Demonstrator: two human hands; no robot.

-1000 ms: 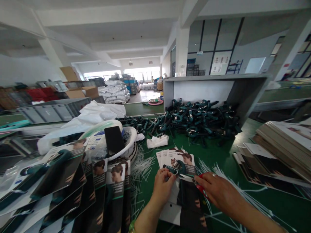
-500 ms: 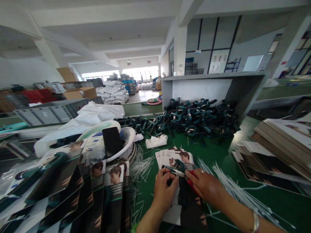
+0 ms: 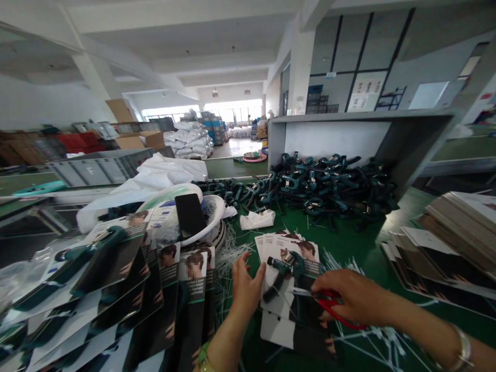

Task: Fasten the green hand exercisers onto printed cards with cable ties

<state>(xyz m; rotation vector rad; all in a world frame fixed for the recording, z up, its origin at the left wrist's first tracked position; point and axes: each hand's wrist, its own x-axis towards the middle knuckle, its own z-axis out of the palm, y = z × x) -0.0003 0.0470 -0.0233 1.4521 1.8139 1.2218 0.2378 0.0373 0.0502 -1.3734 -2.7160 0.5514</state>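
Observation:
My left hand is held with fingers apart and empty, just left of a printed card in front of me. A dark green hand grip exerciser lies on that card, its knob end toward my left fingers. My right hand grips a pair of red-handled scissors, whose metal blades point left over the card. More cards are fanned out beneath the exerciser's top end. White cable ties lie under and beside my right hand.
Several carded exercisers overlap at the left. Behind them stand a white basin with a black phone on it. A heap of loose exercisers spills from a grey bin. Stacked cards sit at right, a white cloth mid-table.
My left hand has let go of the exerciser and moved left, its fingers opening. My right hand has drawn the scissors back to the right. The view has shifted slightly.

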